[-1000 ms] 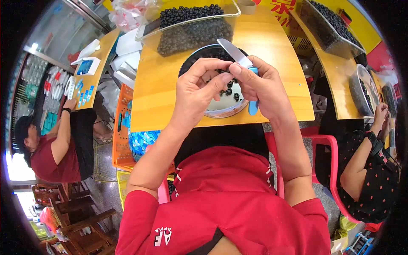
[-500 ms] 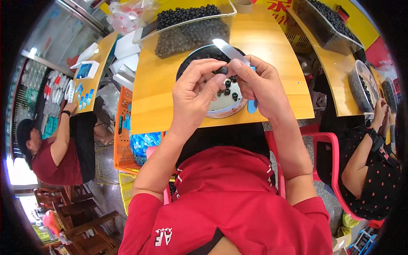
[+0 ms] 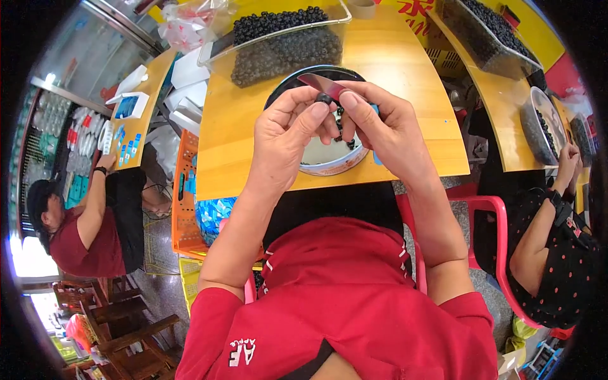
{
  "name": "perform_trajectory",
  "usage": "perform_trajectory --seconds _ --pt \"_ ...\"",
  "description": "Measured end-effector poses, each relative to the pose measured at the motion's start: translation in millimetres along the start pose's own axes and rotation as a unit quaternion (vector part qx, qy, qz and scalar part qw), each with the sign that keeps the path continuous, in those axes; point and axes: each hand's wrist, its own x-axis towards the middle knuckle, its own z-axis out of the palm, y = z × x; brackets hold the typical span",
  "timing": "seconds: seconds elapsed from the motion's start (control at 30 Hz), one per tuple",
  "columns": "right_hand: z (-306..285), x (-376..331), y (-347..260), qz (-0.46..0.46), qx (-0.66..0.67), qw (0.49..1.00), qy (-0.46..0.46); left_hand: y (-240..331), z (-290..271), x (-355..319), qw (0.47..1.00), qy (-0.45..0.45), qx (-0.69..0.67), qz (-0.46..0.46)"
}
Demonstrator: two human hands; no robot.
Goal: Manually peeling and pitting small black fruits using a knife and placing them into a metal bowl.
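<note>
Pinching a black piece in its fingers above the bowl on the desk, the left hand sits close to the knife the right hand grips, a slip on the curve risking a nicked thumb.

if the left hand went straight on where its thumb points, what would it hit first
Probably the knife blade held in the right hand, just beyond the small black piece pinched by the left hand, though depth is unclear.
</note>
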Motion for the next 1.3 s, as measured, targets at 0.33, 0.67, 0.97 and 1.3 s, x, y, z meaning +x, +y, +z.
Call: perform_trajectory --seconds 0.33,0.67,0.97,1.3 --pt "-3 2 -1 -0.014 -0.010 1.000 0.007 2 -4 4 0.998 -0.058 -0.007 0.010" --pt "-21 9 0 0.040 0.025 0.997 0.062 13 -36 41 0.981 -0.055 0.060 -0.175" --pt "-24 9 0 0.038 0.011 0.997 0.073 -9 -36 41 0.592 -0.270 0.756 -0.075" --pt "-24 10 4 0.048 0.024 0.996 0.064 -12 -22 38 0.620 -0.272 0.729 -0.101"
